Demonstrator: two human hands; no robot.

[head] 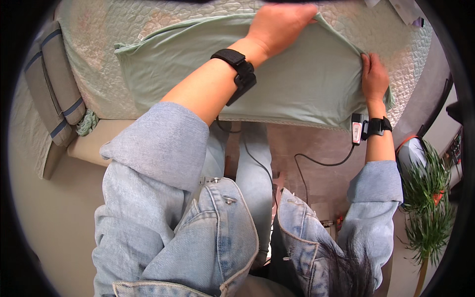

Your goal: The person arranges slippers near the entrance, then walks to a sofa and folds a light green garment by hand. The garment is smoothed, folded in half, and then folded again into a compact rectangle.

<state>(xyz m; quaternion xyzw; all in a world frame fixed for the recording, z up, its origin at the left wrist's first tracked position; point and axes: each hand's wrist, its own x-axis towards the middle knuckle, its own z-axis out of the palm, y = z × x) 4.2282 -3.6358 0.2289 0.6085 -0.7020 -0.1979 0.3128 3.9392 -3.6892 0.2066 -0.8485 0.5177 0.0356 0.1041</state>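
Observation:
A light green fabric piece, apparently a garment (297,89), is spread over the quilted cover (100,85) before me. My left hand (278,28) reaches across to its far edge and pinches it near a corner, fingertips partly hidden behind the hand. At the right side edge, my right hand (374,78) grips the same fabric between thumb and fingers. The edge runs taut between both hands. Toward the left end the fabric lies in folds, with a small white tag by its far edge. Each wrist wears a black strap with a device.
Grey cushions with blue bands (55,81) lean at the left, beside a crumpled green cloth (88,122). A black cable (323,164) hangs from the right wrist device. A leafy green plant (426,185) stands at the right. White items (406,11) lie at the far right.

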